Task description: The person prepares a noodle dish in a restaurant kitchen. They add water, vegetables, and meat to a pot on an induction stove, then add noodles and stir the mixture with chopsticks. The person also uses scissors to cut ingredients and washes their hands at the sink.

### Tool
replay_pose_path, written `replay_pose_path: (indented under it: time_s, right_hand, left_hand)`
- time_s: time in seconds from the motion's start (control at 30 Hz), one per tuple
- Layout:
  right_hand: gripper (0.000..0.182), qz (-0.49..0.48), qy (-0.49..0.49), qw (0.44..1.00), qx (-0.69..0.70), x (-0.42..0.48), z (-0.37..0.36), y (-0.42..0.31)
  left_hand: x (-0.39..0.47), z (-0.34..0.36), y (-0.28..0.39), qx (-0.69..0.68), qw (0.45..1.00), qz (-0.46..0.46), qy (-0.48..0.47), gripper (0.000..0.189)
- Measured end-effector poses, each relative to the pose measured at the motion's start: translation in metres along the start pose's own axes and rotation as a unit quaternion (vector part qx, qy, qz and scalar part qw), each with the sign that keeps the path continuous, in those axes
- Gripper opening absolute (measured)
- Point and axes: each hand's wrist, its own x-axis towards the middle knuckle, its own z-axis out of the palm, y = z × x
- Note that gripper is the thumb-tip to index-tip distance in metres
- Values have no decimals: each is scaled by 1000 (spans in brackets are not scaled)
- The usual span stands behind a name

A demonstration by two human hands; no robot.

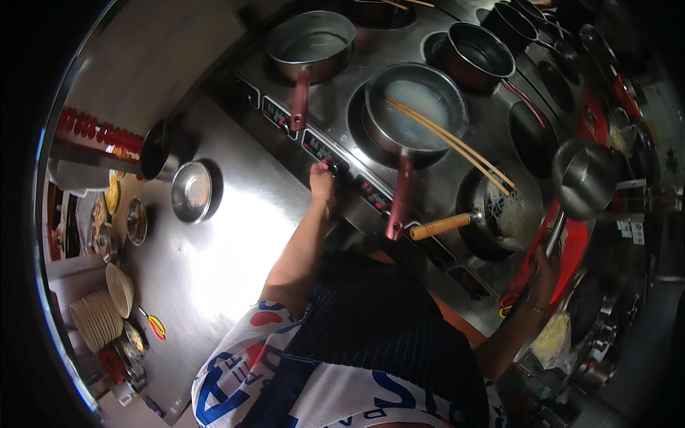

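My left hand (pixel 321 184) reaches to the cooktop's front control panel (pixel 316 144), its fingers around a dark control knob (pixel 334 168). My right hand (pixel 545 275) grips the handle of a large metal ladle (pixel 586 179), raised at the right. Between my hands, a red-handled saucepan (pixel 374 128) holds cloudy, whitish liquid (pixel 417 104). Long wooden chopsticks (pixel 452 139) rest across its rim and reach over a wooden-handled pan (pixel 465 214). Pale, thin noodles (pixel 503 208) lie inside that pan.
More red-handled pots (pixel 313 45) (pixel 481 51) stand at the back of the cooktop. On the steel counter at left are a shallow metal bowl (pixel 191 192), stacked bowls (pixel 96 321) and scissors (pixel 155 325). A red basket (pixel 570 257) and a bagged yellow food (pixel 554 337) sit at right.
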Motion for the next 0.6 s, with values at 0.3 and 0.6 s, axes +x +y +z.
replay_pose_path:
  time_s: [0.3, 0.6]
  right_hand:
    - [18, 108, 70, 992, 16, -70, -76, 69]
    - [18, 103, -6, 983, 155, -90, -70, 63]
  left_hand:
    - [1, 5, 15, 9, 998, -43, -43, 15]
    - [3, -19, 16, 88, 988, 79, -98, 23]
